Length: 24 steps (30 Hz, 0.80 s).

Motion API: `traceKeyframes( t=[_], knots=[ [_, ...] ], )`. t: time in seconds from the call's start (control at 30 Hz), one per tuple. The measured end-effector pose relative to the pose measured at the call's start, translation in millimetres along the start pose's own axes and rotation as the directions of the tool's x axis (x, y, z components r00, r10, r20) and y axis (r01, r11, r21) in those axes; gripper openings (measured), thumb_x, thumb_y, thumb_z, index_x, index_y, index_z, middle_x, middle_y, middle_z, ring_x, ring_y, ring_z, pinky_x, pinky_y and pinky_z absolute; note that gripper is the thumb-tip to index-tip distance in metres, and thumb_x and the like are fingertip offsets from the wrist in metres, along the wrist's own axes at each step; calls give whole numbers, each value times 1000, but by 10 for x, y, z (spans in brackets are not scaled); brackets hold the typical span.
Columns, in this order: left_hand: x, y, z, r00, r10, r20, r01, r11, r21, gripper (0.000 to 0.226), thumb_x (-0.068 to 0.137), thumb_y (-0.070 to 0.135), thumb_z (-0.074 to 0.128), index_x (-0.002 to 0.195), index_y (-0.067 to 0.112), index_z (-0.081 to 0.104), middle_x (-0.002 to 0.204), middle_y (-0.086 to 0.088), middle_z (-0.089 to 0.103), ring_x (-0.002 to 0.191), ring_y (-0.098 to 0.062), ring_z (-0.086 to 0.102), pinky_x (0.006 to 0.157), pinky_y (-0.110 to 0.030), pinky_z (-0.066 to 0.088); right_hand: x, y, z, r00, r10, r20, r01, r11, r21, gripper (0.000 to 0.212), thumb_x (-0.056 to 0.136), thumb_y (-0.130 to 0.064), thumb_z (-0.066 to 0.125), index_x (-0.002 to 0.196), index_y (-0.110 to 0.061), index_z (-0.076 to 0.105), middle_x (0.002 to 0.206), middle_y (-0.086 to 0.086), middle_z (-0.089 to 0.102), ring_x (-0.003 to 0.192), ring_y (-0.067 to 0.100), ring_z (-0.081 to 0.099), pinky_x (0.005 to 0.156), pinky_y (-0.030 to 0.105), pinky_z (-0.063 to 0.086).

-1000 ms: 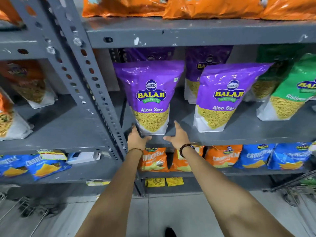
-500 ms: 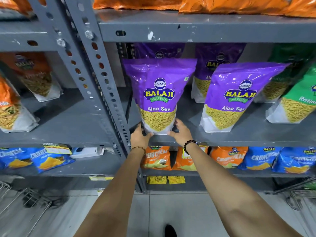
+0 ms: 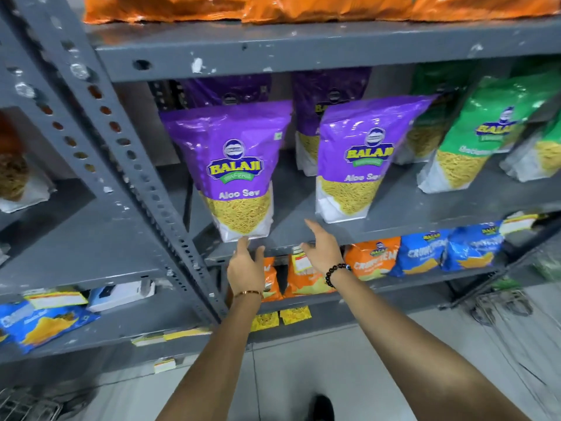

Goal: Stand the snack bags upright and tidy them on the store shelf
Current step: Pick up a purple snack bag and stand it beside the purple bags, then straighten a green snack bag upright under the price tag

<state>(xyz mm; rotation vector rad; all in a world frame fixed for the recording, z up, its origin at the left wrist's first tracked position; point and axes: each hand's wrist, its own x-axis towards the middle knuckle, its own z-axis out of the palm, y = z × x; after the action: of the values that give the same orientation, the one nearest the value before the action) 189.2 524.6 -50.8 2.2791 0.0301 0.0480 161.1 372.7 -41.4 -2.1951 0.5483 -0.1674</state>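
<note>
**Aloo Sev bag standing at the shelf lip, both my hands loose below it**

The purple Aloo Sev bag [image 3: 233, 174] I am working on stands upright at the near edge of the middle shelf [image 3: 403, 208], close to the slotted grey upright [image 3: 142, 177] on its left. Its base sits right at the lip, label facing out, which I judge is the front-facing spot it belongs in.

My left hand [image 3: 246, 268] is just under the bag's bottom edge, fingers spread, one fingertip at or touching the base; it grips nothing. I keep it there, I think, in case the bag tips forward. My right hand [image 3: 321, 252] is open too, palm down over the shelf edge in the gap to the right, holding nothing, fingers pointing toward the second purple bag [image 3: 358, 159].

That second bag stands farther back and leans slightly right, so it looks like the next one to square up. More purple bags stand behind both, in shadow. To the right, green bags [image 3: 479, 138] lean at an angle. Orange and blue Crunchem packs [image 3: 425, 253] fill the shelf below.
</note>
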Motion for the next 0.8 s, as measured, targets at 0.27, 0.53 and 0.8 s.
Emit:
traceKeyframes(
  t=[0.27,0.53,0.8],
  knots=[
    [-263,952,890,945,207,252,-199,978,-61,41,87,29,57,124,12,52,108,-23,69,104,-40,61,85,-42,48,-59,778,-1240,903,271,-334,-235,961,144,50,85,-4,54,134,-6,43,124,24,59,113,35,55,94,33,37],
    [-463,2083,2296,860,303,410,-237,950,-205,45,82,25,65,122,8,56,123,-19,64,116,-31,59,99,-40,45,592,1852,-2593,814,411,-410,-275,895,351,52,85,-7,58,133,-4,40,126,20,57,112,35,55,80,33,45],
    [-222,3081,3121,907,123,403,-65,986,-152,81,79,28,69,144,7,25,145,-16,42,132,-30,41,103,-35,35,1649,2486,-3526,956,292,16,-280,898,340,108,64,-11,81,147,-10,12,152,6,29,140,24,28,110,37,29]
  ],
)
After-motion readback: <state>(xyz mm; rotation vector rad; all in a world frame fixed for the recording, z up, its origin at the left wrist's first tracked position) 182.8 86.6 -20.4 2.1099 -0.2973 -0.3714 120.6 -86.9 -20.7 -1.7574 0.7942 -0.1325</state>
